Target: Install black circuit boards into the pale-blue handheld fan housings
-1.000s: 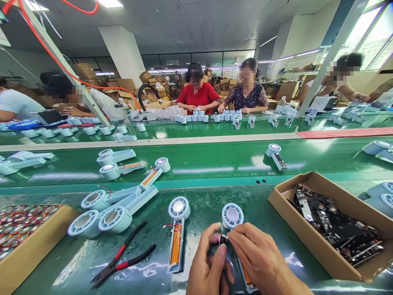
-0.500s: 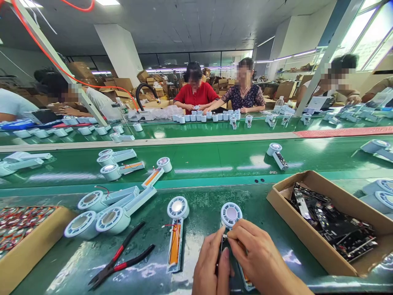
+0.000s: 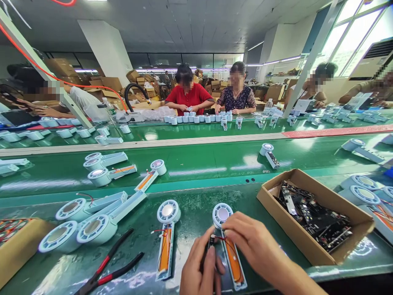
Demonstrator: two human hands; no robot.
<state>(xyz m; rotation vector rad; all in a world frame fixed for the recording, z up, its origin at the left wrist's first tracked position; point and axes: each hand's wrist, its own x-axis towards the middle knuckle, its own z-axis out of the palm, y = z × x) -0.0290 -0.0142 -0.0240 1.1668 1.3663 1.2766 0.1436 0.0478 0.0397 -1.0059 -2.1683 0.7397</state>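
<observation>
My left hand [image 3: 199, 264] grips a small black circuit board [image 3: 211, 242], mostly hidden by the fingers. A white connector [image 3: 212, 236] sits at the board's upper end, with a red wire [image 3: 218, 237] running from it. My right hand [image 3: 256, 241] pinches that wire beside the connector. Under my hands lies a light blue handheld fan [image 3: 222, 214], its handle showing an orange battery [image 3: 233, 260]. To the left, a second light blue fan [image 3: 168, 210] lies with an orange battery and a loose red lead in its handle.
Black-and-red pliers [image 3: 106, 268] lie at front left, below several fans [image 3: 95, 229]. A cardboard box of circuit boards [image 3: 310, 241] stands right; a box of batteries [image 3: 24, 254] stands left. Beyond runs a green conveyor [image 3: 196, 157] carrying fans, with several people across it.
My hands have drawn slightly apart, exposing the red wire between them and the orange battery below. The view has shifted a little to the right.
</observation>
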